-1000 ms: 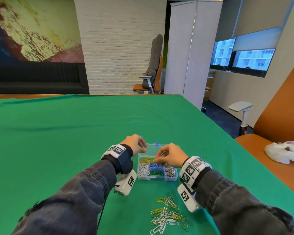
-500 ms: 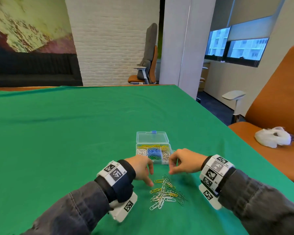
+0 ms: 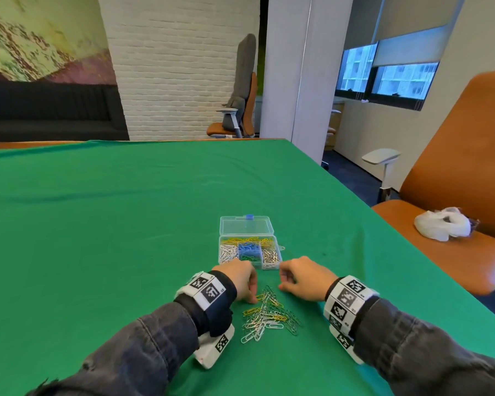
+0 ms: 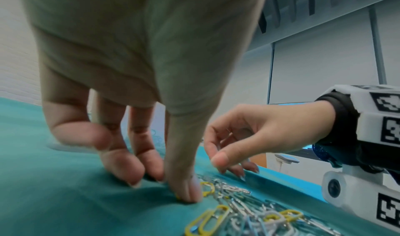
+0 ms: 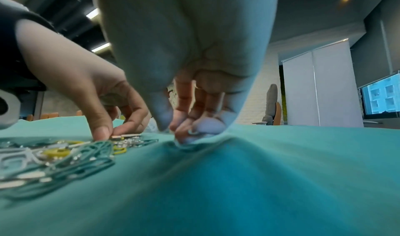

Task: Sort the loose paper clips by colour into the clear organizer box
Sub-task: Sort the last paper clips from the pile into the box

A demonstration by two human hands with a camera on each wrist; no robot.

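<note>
Nearest, the pile of loose paper clips [image 3: 269, 317] lay on the green cloth [image 3: 97, 238], between the two wrists. The left hand [image 3: 240, 280] reached down at the pile's far-left edge, thumb tip [image 4: 188, 192] pressing a yellow clip [image 4: 208, 188] to the cloth, the other fingers bent, tips touching the cloth beside it. The right hand [image 3: 302, 278] sat just right of the pile's far end, fingers curled, fingertips [image 5: 184, 133] bunched against the cloth; whether they pinched a clip could not be told. Just beyond both hands stood the clear organizer box [image 3: 277, 252], lid open, sorted clips inside
</note>
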